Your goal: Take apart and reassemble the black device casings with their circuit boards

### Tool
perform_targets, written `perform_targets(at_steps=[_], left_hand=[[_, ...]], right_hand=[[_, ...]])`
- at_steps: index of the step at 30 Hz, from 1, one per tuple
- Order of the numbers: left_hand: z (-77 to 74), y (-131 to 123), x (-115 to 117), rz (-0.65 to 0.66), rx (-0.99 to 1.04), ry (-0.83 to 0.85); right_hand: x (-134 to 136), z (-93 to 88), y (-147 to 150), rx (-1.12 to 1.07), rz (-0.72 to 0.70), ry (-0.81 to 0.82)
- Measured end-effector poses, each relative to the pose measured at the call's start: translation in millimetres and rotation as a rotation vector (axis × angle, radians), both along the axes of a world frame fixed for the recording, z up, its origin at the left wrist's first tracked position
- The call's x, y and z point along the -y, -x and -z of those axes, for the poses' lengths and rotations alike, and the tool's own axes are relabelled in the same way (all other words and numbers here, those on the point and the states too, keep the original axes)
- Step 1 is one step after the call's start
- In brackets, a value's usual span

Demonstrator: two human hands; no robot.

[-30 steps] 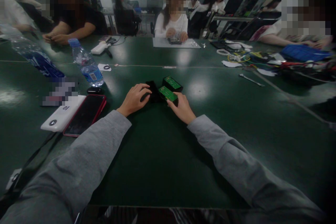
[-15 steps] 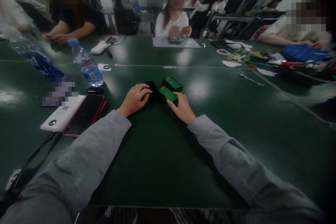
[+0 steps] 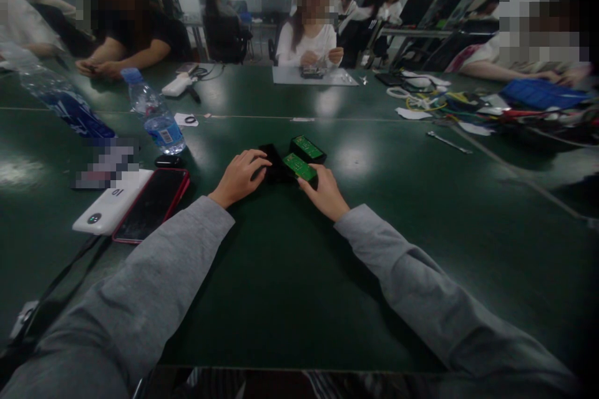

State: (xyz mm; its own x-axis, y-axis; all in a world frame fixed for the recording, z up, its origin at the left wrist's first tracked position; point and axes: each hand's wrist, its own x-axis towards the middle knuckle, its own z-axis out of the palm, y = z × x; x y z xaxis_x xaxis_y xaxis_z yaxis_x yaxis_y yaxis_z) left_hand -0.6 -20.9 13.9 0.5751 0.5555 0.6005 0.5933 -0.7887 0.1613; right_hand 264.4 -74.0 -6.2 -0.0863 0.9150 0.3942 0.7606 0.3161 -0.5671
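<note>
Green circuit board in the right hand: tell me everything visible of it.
The flat, rectangular green circuit board bears small pale marks, too fine to read, and seems to sit on a dark base. Green side up, it slants from far left to near right, its near right end in the right hand's grip. A similar green board in a black casing lies just beyond. Whether it rests on the table is unclear.

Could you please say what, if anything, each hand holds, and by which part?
The right hand holds the nearer green circuit board by its near right end. The left hand is at a dark piece; whether it grips cannot be told.
</note>
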Motion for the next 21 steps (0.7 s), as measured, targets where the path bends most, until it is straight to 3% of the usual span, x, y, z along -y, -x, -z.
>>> perform_targets(at_steps=[21], left_hand=[[-1.8,-1.2,1.1,0.024,-0.01,0.03]], right_hand=[[-1.1,1.9,-0.2,0.012,0.004,-0.01]])
